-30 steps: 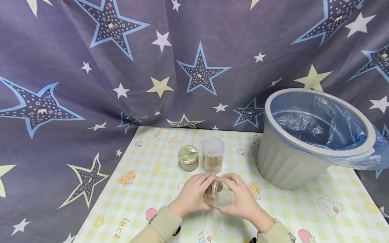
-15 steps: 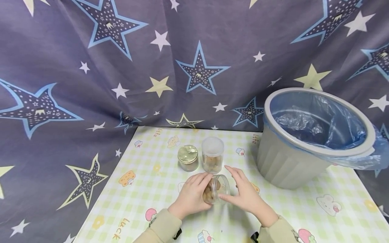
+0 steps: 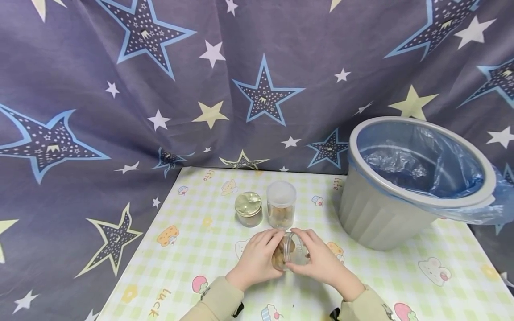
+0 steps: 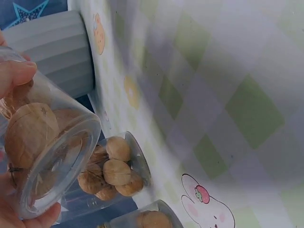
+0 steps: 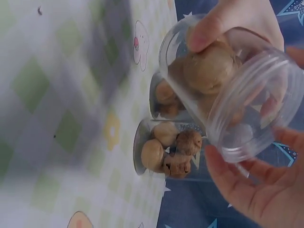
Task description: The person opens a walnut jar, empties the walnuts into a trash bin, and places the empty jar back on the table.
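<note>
Now | clear jar (image 3: pixel 290 256) tilted | gripped between both hands' fingers (image 3: pixel 268 237)

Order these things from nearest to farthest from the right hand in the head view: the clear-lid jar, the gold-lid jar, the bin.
1. Clear-lid jar: just behind the right hand, standing on the table.
2. Gold-lid jar: behind and further left, beside the clear-lid jar.
3. Bin: far right, at the back of the table.
</note>
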`<state>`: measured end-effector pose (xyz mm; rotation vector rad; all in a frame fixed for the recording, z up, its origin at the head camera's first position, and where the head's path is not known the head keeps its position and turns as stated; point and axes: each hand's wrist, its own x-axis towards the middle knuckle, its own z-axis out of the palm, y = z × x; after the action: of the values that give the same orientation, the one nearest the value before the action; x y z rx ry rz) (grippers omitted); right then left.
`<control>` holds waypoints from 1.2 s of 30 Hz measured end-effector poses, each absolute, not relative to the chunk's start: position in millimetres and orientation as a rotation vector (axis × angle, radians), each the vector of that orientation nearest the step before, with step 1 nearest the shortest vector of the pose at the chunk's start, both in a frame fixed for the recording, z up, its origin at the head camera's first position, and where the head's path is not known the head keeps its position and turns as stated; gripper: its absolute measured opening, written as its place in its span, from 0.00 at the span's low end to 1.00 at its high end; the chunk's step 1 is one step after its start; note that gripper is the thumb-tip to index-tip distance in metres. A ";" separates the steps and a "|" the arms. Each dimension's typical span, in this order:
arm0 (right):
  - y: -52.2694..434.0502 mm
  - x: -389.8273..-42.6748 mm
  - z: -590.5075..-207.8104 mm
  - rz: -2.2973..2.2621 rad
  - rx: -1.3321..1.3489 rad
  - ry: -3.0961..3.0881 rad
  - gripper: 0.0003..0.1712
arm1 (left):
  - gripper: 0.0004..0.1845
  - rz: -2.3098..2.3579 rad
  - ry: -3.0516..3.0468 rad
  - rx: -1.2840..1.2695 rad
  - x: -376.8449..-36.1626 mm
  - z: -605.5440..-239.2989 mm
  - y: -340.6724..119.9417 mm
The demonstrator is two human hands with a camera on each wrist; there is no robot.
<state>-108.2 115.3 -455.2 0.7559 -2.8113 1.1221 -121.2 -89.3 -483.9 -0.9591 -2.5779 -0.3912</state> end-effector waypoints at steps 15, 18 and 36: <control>132.9 -115.3 -457.8 0.845 1.206 -2.478 0.67 | 0.49 -0.471 -2.555 -0.955 -122.0 -481.8 -90.2; 134.8 -115.3 -456.2 0.929 1.085 -2.530 0.64 | 0.50 -0.468 -2.567 -0.944 -121.3 -480.5 -89.7; 120.2 -111.2 -451.0 1.019 0.642 -2.844 0.44 | 0.51 -0.392 -2.587 -0.913 -122.1 -483.0 -86.3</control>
<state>-111.2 120.2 -451.0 0.6417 -2.8436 1.0189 -122.1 -86.3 -483.0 -0.9130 -2.5869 -0.3916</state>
